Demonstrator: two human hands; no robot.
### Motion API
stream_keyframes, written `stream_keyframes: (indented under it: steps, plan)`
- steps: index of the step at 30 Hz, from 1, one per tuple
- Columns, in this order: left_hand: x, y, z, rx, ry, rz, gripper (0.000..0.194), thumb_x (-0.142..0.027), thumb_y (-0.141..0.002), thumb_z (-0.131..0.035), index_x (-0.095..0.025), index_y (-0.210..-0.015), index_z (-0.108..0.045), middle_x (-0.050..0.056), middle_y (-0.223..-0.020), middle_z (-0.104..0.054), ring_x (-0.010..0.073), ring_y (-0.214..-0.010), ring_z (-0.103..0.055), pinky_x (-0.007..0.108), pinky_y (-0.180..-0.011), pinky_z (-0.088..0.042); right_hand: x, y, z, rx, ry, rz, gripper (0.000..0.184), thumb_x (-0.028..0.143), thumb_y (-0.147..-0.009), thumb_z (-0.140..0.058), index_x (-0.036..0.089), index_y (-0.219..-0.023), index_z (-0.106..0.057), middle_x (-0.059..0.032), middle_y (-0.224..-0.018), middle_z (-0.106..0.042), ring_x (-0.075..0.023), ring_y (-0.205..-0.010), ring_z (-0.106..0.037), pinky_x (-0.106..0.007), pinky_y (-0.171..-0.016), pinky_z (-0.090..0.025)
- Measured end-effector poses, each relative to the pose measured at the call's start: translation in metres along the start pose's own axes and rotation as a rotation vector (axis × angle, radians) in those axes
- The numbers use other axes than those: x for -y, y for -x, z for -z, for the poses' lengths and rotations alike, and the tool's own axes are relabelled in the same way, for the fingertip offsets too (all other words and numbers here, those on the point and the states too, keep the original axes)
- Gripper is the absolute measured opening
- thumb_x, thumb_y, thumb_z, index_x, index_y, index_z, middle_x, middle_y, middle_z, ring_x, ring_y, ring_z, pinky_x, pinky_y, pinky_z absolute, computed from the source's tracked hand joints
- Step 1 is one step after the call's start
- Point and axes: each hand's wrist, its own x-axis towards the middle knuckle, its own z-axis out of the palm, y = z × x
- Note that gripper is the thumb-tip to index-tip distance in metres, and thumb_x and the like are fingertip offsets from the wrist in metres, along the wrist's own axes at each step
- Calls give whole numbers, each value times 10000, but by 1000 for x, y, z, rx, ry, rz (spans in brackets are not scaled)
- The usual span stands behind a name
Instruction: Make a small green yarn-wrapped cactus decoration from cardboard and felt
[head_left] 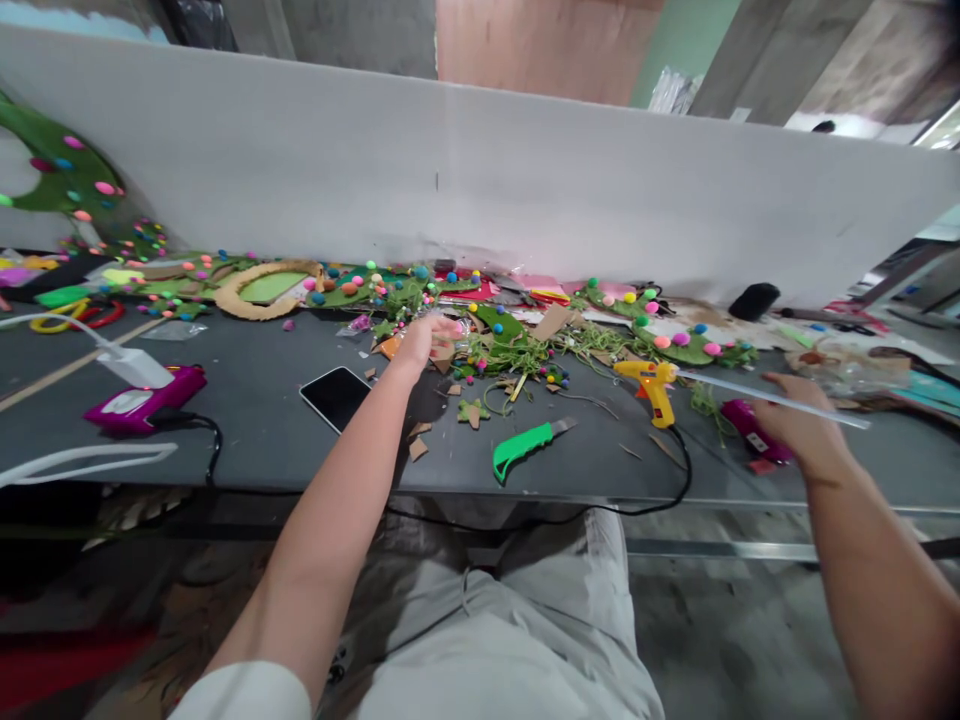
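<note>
My left hand (427, 342) reaches into the craft pile at the back of the table, its fingers curled together. A pink pom-pom (458, 328) shows at the fingertips; whether it is gripped is unclear. Over at the right, my right hand (806, 425) is at a purple power strip (750, 430), with fingers apart and partly hidden. A clear glue stick (832, 411) crosses in front of that hand from the back of a yellow glue gun (651, 388). Between my arms lies a green utility knife (529, 447), blade out. A phone (337, 396) rests beside my left forearm.
A white panel (480, 170) stands along the table's back. Green felt wreath pieces (352, 292), a cardboard ring (259, 290) and a felt star (472, 412) lie about. Scissors (67, 315) and another purple power strip (142, 400) are at left. A black cord (555, 517) hangs along the front edge.
</note>
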Motion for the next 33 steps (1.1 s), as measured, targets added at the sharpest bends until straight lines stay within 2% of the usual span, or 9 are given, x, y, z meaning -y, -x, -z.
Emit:
stream_keyframes:
  steps: [2,4,7,11,14,19,23,28,33]
  plan:
    - [2,-1,0,16,-46,19,272,-385,-775,-578,-163,-733,-729,129,-756,-763,229,-647,-671,285,-582,-424,-1,17,5,-30,117,-17,185,153,-642,-696,264,-766,-614,-215,-998,-702,-356,-1041,-645,-488,-885,-448]
    - [5,-2,0,-9,-123,-9,288,-411,-801,-580,-170,-713,-710,113,-649,-724,253,-662,-696,303,-632,-457,0,48,12,48,64,-168,103,276,-702,-711,289,-749,-621,-149,-795,-682,-323,-776,-653,-500,-778,-458]
    - [7,-1,-1,21,-169,-72,289,-399,-844,-540,-176,-800,-720,83,-587,-692,245,-702,-726,279,-648,-457,17,105,19,276,-311,-145,148,430,-751,-750,325,-837,-691,-133,-831,-683,-272,-716,-630,-462,-742,-485]
    - [3,3,-5,164,-19,-114,312,-400,-896,-533,-153,-892,-724,87,-698,-737,201,-700,-730,246,-618,-453,83,152,13,802,-510,41,318,592,-806,-713,277,-825,-749,-130,-799,-684,-260,-736,-636,-413,-695,-531]
    - [-2,6,-4,176,164,-177,281,-379,-917,-584,-138,-891,-726,74,-725,-728,150,-642,-684,227,-580,-445,159,139,-17,928,-538,330,334,549,-854,-680,245,-975,-751,-91,-950,-732,-234,-803,-664,-372,-749,-556]
    - [-7,7,5,194,479,-284,201,-189,-958,-556,-136,-890,-738,3,-607,-570,79,-524,-525,203,-527,-397,262,67,-114,591,-570,517,413,303,-861,-619,201,-1257,-673,-111,-1250,-707,-209,-781,-681,-389,-751,-564]
    - [-10,8,12,187,606,-255,244,-136,-974,-519,-153,-874,-741,-30,-559,-413,69,-498,-432,200,-509,-373,294,43,-171,532,-522,574,354,167,-755,-682,162,-1103,-746,-109,-1088,-766,-262,-990,-699,-392,-864,-547]
    - [-11,3,10,101,589,-296,241,-134,-952,-517,-167,-870,-741,-26,-564,-383,71,-483,-386,207,-480,-344,288,54,-178,211,-642,481,193,271,-849,-613,163,-915,-759,-71,-851,-756,-189,-729,-655,-332,-742,-527]
    - [3,-15,11,-426,330,-265,299,-84,-823,-595,-230,-1065,-693,44,-955,-656,122,-742,-621,249,-644,-490,276,51,-168,20,-872,334,292,442,-876,-613,171,-838,-716,-25,-683,-654,-154,-623,-568,-294,-613,-465]
